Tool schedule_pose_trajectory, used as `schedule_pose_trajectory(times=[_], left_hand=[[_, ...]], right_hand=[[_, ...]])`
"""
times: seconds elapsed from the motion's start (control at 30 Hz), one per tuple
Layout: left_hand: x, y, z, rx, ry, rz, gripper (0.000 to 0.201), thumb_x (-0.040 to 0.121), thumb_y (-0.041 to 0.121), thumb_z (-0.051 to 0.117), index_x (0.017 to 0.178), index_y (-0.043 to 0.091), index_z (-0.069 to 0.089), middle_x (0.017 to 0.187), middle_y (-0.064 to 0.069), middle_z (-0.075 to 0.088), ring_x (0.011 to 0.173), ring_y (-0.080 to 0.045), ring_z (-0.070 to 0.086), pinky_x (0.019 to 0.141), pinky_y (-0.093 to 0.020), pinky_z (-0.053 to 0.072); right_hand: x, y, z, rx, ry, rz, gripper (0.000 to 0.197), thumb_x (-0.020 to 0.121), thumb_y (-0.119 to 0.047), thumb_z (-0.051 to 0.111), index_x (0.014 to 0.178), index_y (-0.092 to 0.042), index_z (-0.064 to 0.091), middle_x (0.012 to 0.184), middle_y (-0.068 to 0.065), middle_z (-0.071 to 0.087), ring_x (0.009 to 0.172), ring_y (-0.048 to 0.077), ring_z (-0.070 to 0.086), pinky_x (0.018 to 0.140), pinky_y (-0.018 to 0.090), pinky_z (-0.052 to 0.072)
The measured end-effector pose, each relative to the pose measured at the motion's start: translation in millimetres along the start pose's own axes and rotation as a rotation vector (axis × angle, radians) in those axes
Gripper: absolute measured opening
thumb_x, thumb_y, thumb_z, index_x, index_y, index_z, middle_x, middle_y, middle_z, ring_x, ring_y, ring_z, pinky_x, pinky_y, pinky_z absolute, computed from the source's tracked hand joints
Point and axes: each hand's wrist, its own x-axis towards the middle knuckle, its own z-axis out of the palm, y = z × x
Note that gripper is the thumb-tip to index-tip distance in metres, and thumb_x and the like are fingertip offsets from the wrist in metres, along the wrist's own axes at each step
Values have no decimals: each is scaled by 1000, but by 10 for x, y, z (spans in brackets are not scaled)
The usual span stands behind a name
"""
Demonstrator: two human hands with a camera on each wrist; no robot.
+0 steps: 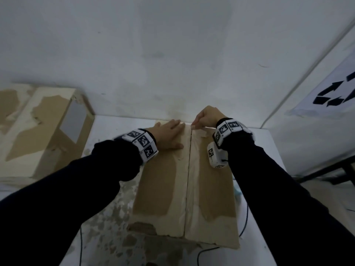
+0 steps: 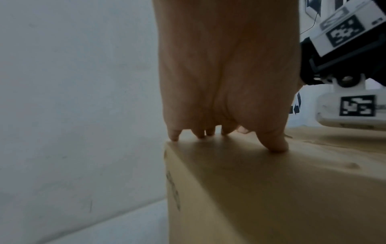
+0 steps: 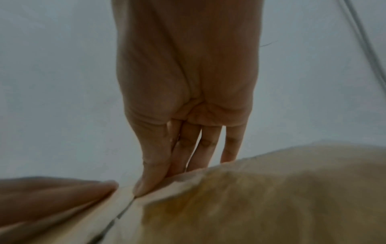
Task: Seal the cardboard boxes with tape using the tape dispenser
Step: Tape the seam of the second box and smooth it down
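Note:
A cardboard box (image 1: 211, 189) with its two top flaps folded down lies in the middle of the table; a dark seam (image 1: 189, 179) runs along its length, with no tape visible on it. My left hand (image 1: 169, 135) lies flat, fingers straight, on the far end of the left flap, its fingertips (image 2: 275, 147) pressing the top of the box (image 2: 271, 189). At the box's far edge beside the seam, my right hand (image 1: 203, 118) is arched. Its thumb (image 3: 146, 181) is on the right flap (image 3: 250, 206) and its fingers reach over the far edge. No tape dispenser is in view.
A second, taller cardboard box (image 1: 44, 127) with torn paper patches stands at the left on the white table (image 1: 107, 217). A wall rises close behind both boxes. A thin cable (image 1: 244, 223) runs by the box's right side. A white sheet with black arrows (image 1: 336, 93) hangs at the right.

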Motion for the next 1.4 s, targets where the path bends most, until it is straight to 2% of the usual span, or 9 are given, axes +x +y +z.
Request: schedule_pose_trajectory(times=[0.1,0.23,0.43,0.5,0.57,0.63,0.73,1.07,1.4], left_hand=[[27,-70,-82,65,-57,32,81,90,56,42,149,28,-7,158,6,-13,146,-18,1,115,-52,11],[31,-64,-74,138,-120,55,77,93,56,35,148,28,-12,157,4,-17,146,-19,-10,114,-56,6],[17,-58,-40,123,-108,40,78,93,56,33,149,23,-11,157,3,-16,145,-19,-12,113,-57,4],[7,-61,-20,119,-101,37,77,93,55,33,149,22,-9,157,4,-16,145,-19,-12,113,-57,4],[6,-67,-6,110,-88,37,76,93,55,33,149,23,-7,157,4,-15,145,-18,-12,114,-57,3],[-7,-67,5,102,-69,34,74,94,54,33,149,25,-6,157,4,-15,145,-18,-12,114,-56,3],[-22,-59,22,121,-60,42,71,95,53,30,149,25,-7,157,4,-16,145,-18,-12,113,-56,4],[-316,163,118,115,-28,21,63,100,40,28,150,17,-3,158,-3,-14,146,-24,-4,115,-50,10],[-1038,450,456,132,-222,75,77,90,63,28,148,29,-11,156,-2,-20,144,-25,-16,117,-48,0]], right_hand=[[-71,-67,113,-168,52,-59,22,87,-21,67,103,-9,76,108,10,73,105,21,64,88,26,48],[-120,-150,310,-280,-60,-57,38,99,-22,39,121,-4,64,126,16,61,117,31,55,95,32,41],[-109,-242,305,-247,-128,40,40,104,-16,26,134,1,47,135,23,50,124,35,50,98,37,39],[-95,-236,326,-294,-164,56,44,105,-23,24,139,-1,42,142,21,45,130,34,45,104,37,36],[-118,-175,368,-409,-206,39,57,103,-38,22,150,-6,23,157,17,24,144,31,25,116,43,22],[-259,-137,469,-462,-254,23,70,101,-48,22,153,-8,0,162,12,-5,149,26,-2,118,49,5],[-547,-89,645,-517,-328,-1,76,99,-54,20,152,-9,-11,159,8,-22,148,22,-13,118,50,-2],[-783,-102,754,-585,-225,15,76,97,-58,15,152,-13,-11,159,3,-24,147,20,-18,115,55,-9],[-1255,52,817,-611,-390,-32,70,100,-53,15,152,-16,-13,159,-1,-23,148,17,-13,115,58,-3]])
